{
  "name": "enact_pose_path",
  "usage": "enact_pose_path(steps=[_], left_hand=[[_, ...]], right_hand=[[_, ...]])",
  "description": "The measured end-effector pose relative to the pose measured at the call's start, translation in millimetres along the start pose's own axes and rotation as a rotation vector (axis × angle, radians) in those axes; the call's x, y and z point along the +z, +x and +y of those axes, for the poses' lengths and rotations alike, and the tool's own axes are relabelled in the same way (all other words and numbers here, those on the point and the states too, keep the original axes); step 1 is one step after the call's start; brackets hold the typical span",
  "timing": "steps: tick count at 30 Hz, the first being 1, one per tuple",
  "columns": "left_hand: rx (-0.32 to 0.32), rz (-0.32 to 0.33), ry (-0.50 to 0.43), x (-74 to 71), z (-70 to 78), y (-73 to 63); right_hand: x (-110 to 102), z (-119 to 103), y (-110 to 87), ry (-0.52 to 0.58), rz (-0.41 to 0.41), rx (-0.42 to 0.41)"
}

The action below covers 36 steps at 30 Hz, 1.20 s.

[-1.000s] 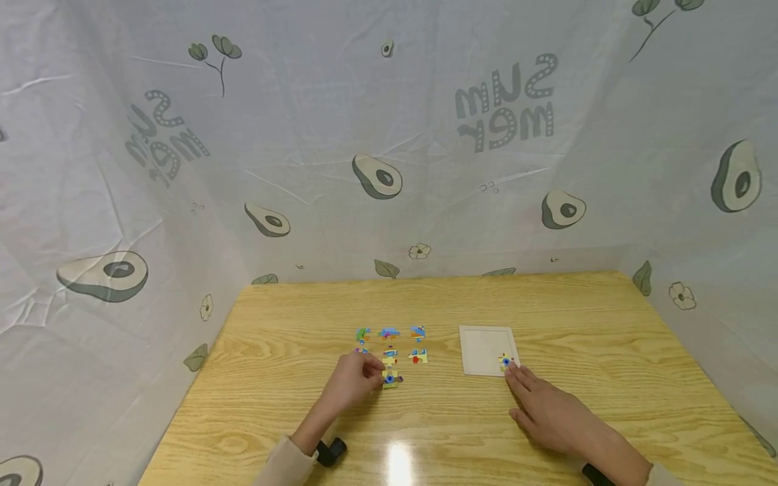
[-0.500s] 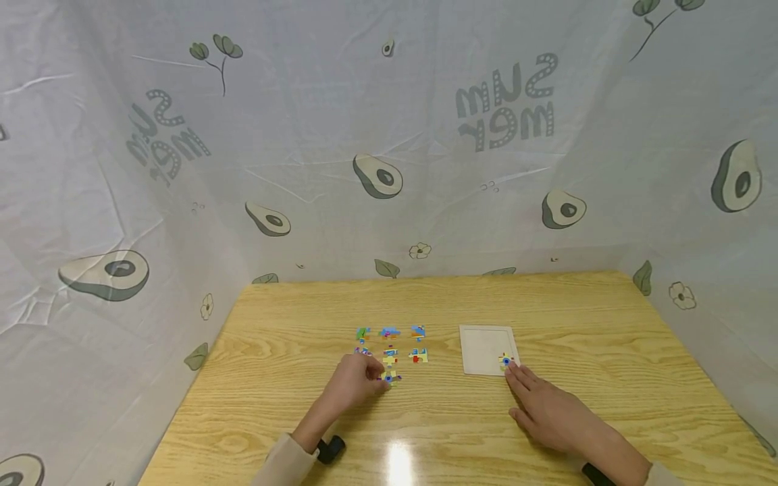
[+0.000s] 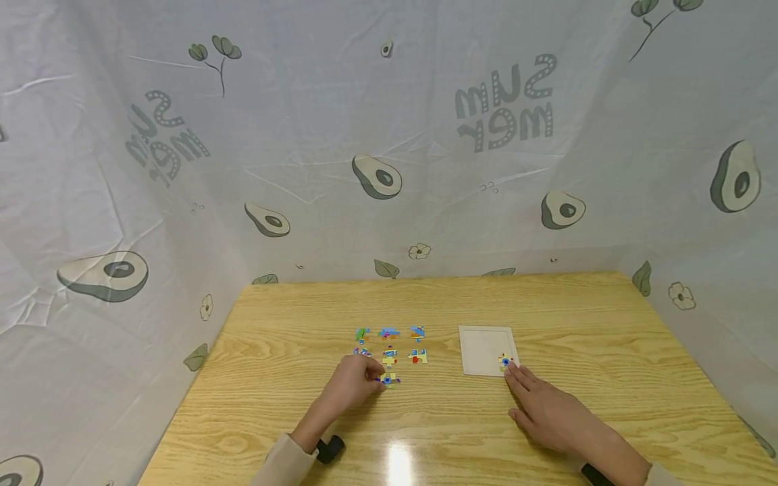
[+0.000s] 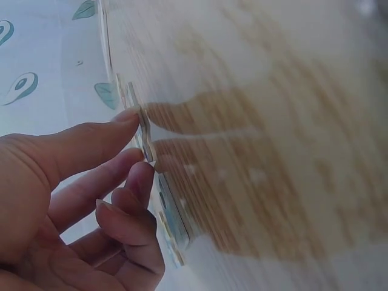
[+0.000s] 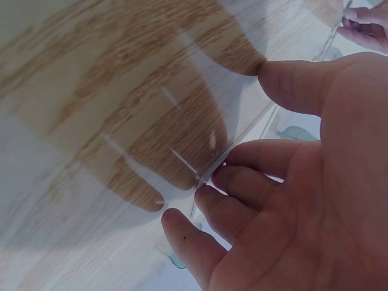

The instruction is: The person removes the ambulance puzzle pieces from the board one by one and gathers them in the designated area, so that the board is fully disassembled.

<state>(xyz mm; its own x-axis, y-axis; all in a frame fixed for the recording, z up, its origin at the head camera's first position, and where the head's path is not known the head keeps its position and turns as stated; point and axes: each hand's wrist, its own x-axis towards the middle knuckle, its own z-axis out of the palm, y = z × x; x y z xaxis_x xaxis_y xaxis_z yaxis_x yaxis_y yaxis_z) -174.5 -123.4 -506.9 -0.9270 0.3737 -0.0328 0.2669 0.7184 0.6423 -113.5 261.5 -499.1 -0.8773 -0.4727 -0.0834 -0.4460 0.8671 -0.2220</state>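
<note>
At the near end of a group of jigsaw pieces, my left hand (image 3: 351,383) pinches a yellow jigsaw piece (image 3: 389,380) with a blue round wheel, low against the table. Thumb and fingertips meet along the piece's edge (image 4: 145,136) in the left wrist view. My right hand (image 3: 547,412) lies with fingers extended, their tips touching the near right corner of a pale square puzzle tray (image 3: 477,347). Inside that corner sits another wheel piece (image 3: 505,361). From the right wrist view, the fingertips (image 5: 209,197) are at the tray's edge, with the thumb apart.
Several more jigsaw pieces lie in rows beyond my left hand, among them a bus-window piece (image 3: 418,356), a blue-topped piece (image 3: 389,333) and a green one (image 3: 362,334). A wooden table (image 3: 304,304) carries everything. A printed curtain (image 3: 425,202) hangs behind it.
The wheel piece in my left hand has turned slightly and shifted a little to the left. My right hand and the tray stay where they were.
</note>
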Motion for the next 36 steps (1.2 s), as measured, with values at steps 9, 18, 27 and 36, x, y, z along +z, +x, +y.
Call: enact_pose_path(steps=[9,18,27,36], left_hand=[[0.022,0.017,0.013,1.6,-1.3,-0.3],[0.021,0.022,0.012,2.9,0.3,-0.6],[-0.001,0.037,-0.049,-17.2,8.5,3.8],[0.051,0.138,-0.010,-38.8,33.0,24.5]], right_hand=[[1,1,-0.8,-0.014,0.021,-0.004],[3,2,-1.1,-0.006,0.020,-0.007],[3,3,-0.8,-0.010,0.025,-0.011],[3,2,-1.2,-0.004,0.020,-0.009]])
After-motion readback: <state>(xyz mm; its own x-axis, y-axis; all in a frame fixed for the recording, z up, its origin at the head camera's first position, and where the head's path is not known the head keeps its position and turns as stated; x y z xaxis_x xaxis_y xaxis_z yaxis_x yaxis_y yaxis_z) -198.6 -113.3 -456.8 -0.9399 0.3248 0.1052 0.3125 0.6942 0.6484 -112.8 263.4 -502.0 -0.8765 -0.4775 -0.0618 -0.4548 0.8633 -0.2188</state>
